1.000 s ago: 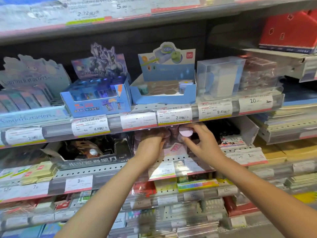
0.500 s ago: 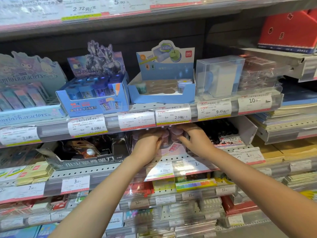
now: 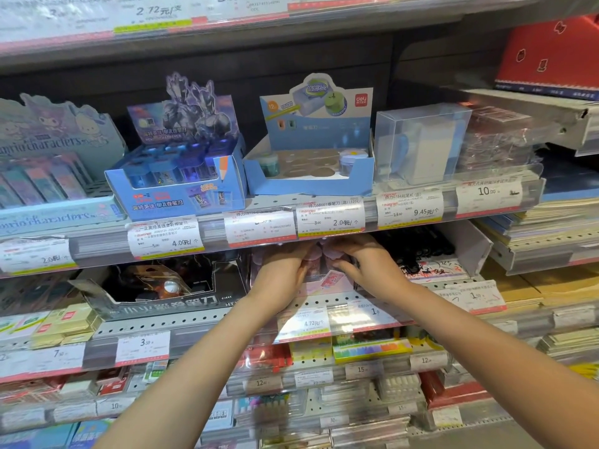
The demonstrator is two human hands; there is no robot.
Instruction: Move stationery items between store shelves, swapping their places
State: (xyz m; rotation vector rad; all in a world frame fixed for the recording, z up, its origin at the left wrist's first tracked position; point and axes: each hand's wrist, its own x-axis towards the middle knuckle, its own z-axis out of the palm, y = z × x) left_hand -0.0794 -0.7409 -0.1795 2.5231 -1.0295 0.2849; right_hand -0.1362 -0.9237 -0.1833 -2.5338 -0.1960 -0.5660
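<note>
Both hands (image 3: 327, 270) grip the pink display box (image 3: 319, 280), seemingly upright, front facing out.

White price tags (image 3: 330, 219) line the shelf edges. Red boxes (image 3: 551, 53) sit up right. Yellow envelopes (image 3: 531, 286) are stacked lower right.

I see a pale pink cardboard display box (image 3: 319, 286) with pink-lidded items. Above it sits a light blue cardboard tray (image 3: 311, 186) with brown round holes, beside a deep blue sharpener box (image 3: 181, 192) printed with silver-purple armoured figures. Price labels (image 3: 330, 218) are white, edged red and yellow.
</note>
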